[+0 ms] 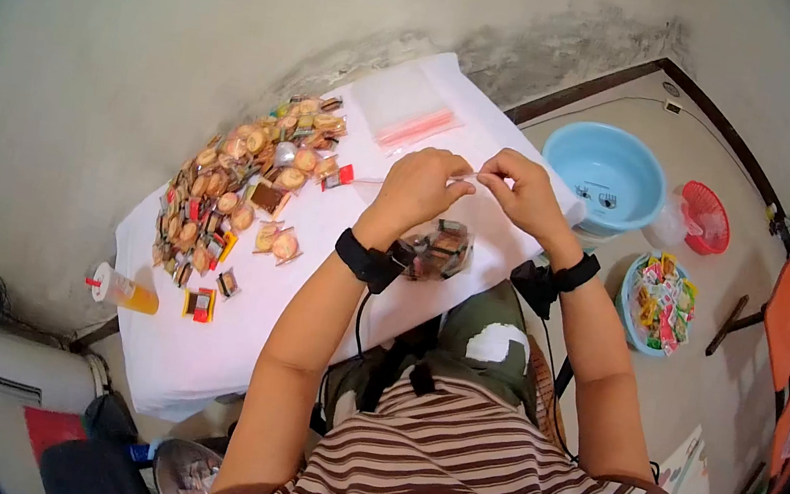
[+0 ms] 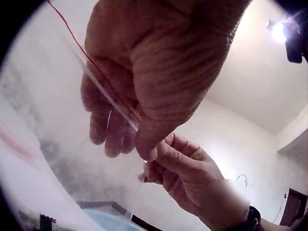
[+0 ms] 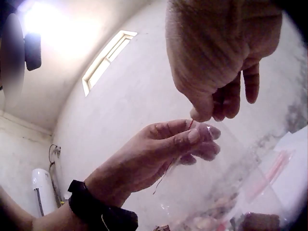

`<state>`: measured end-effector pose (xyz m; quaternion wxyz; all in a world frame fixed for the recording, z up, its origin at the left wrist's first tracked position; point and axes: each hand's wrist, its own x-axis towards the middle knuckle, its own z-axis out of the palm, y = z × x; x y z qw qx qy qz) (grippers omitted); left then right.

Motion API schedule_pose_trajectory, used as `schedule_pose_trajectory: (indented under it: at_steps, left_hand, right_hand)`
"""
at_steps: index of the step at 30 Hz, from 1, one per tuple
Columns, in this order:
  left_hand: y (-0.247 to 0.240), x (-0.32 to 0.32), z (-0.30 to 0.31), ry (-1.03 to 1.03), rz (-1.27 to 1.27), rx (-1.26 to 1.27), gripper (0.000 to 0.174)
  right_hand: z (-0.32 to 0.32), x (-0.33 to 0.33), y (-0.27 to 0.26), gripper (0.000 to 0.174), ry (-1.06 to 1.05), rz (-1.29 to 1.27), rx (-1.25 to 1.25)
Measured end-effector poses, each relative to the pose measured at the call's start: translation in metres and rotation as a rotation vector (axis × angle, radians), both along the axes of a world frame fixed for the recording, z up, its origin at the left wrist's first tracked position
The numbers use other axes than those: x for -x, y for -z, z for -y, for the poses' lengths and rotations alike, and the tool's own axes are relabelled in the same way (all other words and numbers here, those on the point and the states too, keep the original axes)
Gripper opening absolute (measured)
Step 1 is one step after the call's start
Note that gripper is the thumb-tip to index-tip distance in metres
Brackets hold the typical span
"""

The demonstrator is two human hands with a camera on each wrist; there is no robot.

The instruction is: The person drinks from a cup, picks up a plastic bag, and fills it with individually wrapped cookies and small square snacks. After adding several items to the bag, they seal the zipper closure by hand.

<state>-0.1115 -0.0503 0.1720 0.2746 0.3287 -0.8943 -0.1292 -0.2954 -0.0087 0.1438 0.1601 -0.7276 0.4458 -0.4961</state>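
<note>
A clear zip bag (image 2: pixel 98 85) with a thin red line along its mouth is stretched between both hands over the front of the table. My left hand (image 1: pixel 421 187) pinches the mouth between thumb and fingers. Close beside it, my right hand (image 1: pixel 525 197) pinches the same edge, thumb and fingertips together. In the right wrist view, the red line runs across the left palm to the right fingertips. Below the hands, a cluster of dark wrapped snacks (image 1: pixel 442 251) sits near the table's front edge, showing through clear plastic.
Wrapped biscuits (image 1: pixel 234 174) heap on the white-covered table (image 1: pixel 337 300)'s left. Flat zip bags (image 1: pixel 404 112) lie behind the hands; a drink bottle (image 1: pixel 126 290) lies at the left edge. To the right are a blue basin (image 1: pixel 609 161), a red basket (image 1: pixel 709 205) and a tub of colourful packets (image 1: pixel 660 305).
</note>
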Motion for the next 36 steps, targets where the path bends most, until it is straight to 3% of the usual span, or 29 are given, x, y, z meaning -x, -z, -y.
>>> schedule_pose_trajectory:
  at_steps: [6,16,22,29,32,36]
  left_hand:
    - [0.005,0.004,0.011,0.007,-0.044,-0.176,0.017]
    - [0.005,0.002,0.005,-0.050,-0.048,-0.104,0.013]
    - [-0.007,-0.042,0.021,-0.077,0.045,-0.105,0.015]
    - [-0.019,-0.088,0.037,-0.272,0.170,-0.208,0.015]
    - [-0.030,-0.088,0.039,-0.245,0.074,-0.004,0.011]
    - [-0.034,-0.085,0.045,-0.255,-0.046,0.055,0.011]
  right_hand:
    - [-0.001,0.003,0.002,0.007,-0.006,-0.008,0.019]
    - [0.000,-0.002,0.007,0.011,-0.026,0.050,-0.065]
    - [0.006,0.005,0.007,0.009,0.036,0.032,-0.028]
    - [0.020,0.009,0.008,0.011,0.065,0.064,-0.037]
    - [0.030,0.011,0.000,0.012,0.073,0.078,-0.008]
    - [0.033,0.011,-0.014,0.013,0.112,0.099,0.026]
